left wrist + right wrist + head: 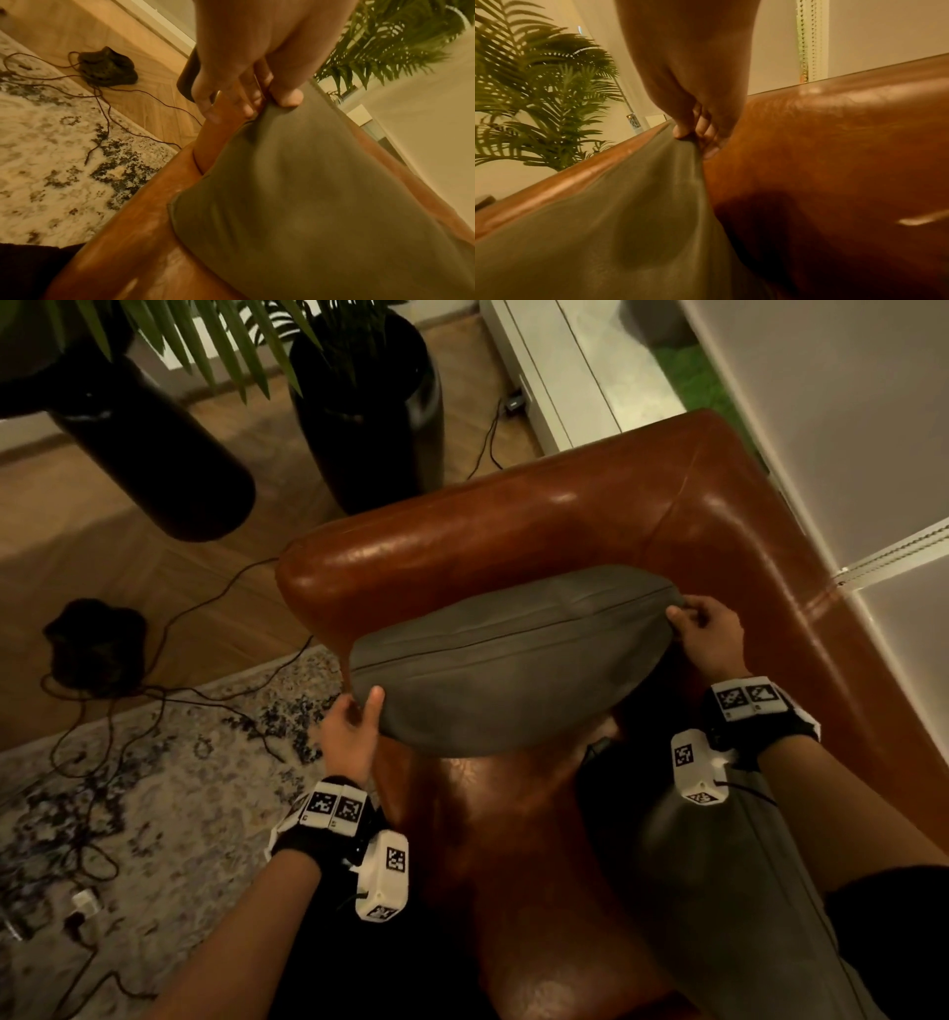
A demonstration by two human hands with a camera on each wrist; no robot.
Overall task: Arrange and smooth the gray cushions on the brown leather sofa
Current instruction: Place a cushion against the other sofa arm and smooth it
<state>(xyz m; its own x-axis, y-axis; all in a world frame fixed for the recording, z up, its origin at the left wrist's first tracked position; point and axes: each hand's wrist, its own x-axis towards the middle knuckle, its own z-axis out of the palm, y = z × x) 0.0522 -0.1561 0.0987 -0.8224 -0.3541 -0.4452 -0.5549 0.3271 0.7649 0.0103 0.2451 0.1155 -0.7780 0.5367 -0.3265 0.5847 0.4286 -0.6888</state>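
A gray cushion point(508, 660) stands upright against the arm of the brown leather sofa point(513, 531), held by its two top corners. My left hand point(354, 721) pinches the left corner, thumb on the front face; in the left wrist view the left hand point(267, 97) grips the cushion point(308, 192) beside the sofa arm point(144, 213). My right hand point(698, 629) pinches the right corner near the sofa back; in the right wrist view the right hand point(693, 130) bunches the cushion point(616, 223) fabric. A second gray cushion point(734, 891) lies under my right forearm.
Two tall black planters point(369, 418) with palm fronds stand on the wood floor behind the sofa arm. Cables point(154, 690) and a dark object point(92, 639) lie on the floor and patterned rug point(128, 814) at the left. A wall point(847, 428) runs along the right.
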